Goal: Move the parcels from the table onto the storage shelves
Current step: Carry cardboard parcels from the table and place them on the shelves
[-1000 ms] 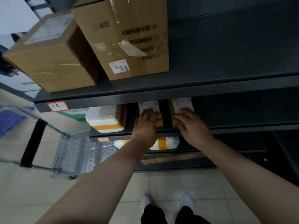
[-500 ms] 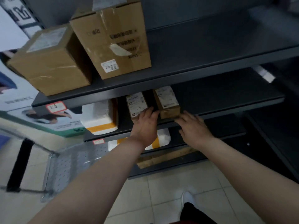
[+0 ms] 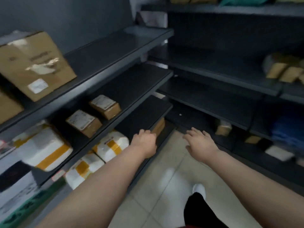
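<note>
Over pale floor tiles (image 3: 166, 163) between dark shelves (image 3: 141, 111), left fingers (image 3: 144, 131) relaxed, right fingers (image 3: 195, 131) spread.

Dk grey wall (image 3: 65, 17); pale tile floor (image 3: 154, 181); dk metal shelves (image 3: 115, 51), corner.

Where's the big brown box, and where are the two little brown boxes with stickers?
big brown box (image 3: 36, 63), head view, on its taped front face.
nearer little box (image 3: 80, 120), head view, on the white label on its top.
farther little box (image 3: 102, 102), head view, on the white label on its top.
</note>
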Demonstrator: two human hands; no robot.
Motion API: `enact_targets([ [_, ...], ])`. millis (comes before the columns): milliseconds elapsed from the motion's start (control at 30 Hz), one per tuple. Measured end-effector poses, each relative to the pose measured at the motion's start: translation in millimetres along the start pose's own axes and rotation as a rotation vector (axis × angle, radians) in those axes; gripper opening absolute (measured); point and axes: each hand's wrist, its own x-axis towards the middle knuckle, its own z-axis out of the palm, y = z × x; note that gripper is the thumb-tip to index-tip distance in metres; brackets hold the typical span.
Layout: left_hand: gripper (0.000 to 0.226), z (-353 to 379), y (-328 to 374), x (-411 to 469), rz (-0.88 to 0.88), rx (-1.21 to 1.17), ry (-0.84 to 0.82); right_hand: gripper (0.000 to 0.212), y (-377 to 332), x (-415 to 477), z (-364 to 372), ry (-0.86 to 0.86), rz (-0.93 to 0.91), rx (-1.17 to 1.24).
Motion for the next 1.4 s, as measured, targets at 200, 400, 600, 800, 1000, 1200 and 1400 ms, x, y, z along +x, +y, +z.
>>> enact_targets([
  [200, 0.043, -21, 123, 2, 0.295, 0.076, 0.007, 0.049, 75, -107, 1, 0.058, 0.322, 0.071],
  [400, 0.043, -25, 271, -17, 0.587, 0.157, 0.008, 0.047, 154, -232, 8, 0.076, 0.604, 0.123],
  [600, 0.042, -10, 437, -52, 0.793, 0.225, -0.039, 0.047, 233, -375, 22, 0.108, 0.839, 0.178],
  [800, 0.049, 14, 609, -105, 0.964, 0.161, -0.072, 0.051, 319, -523, 32, 0.17, 1.077, 0.219],
  [1000, 0.051, 32, 750, -166, 1.163, 0.211, -0.111, 0.047, 376, -646, 39, 0.242, 1.314, 0.24],
  [1200, 0.053, 45, 878, -205, 1.337, 0.325, -0.126, 0.045, 418, -731, 54, 0.296, 1.52, 0.267],
  [1400, 0.046, 54, 1002, -233, 1.553, 0.328, -0.117, 0.048, 481, -793, 62, 0.319, 1.717, 0.295],
])
